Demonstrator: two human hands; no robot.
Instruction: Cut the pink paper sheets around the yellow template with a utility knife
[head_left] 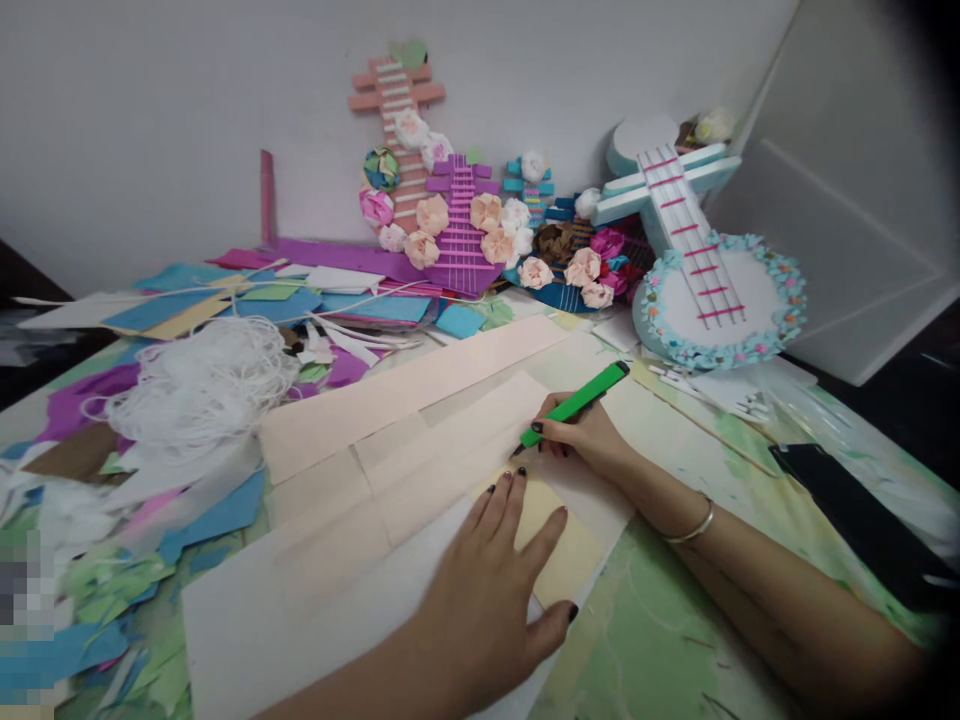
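My right hand grips a slim green utility knife with a black end. Its dark tip points down and touches or hovers just over a pale peach sheet, just beyond my left fingertips. My left hand lies flat with fingers spread, holding nothing. Under it are a white sheet and a pale yellow piece. A long peach strip lies behind the peach sheet. The exact contact of the tip is too small to make out.
A tangle of white string and coloured paper scraps cover the left side. Paper-flower-trimmed instrument models stand against the wall. A larger pale blue banjo-like model leans at back right. A black flat object lies on the right.
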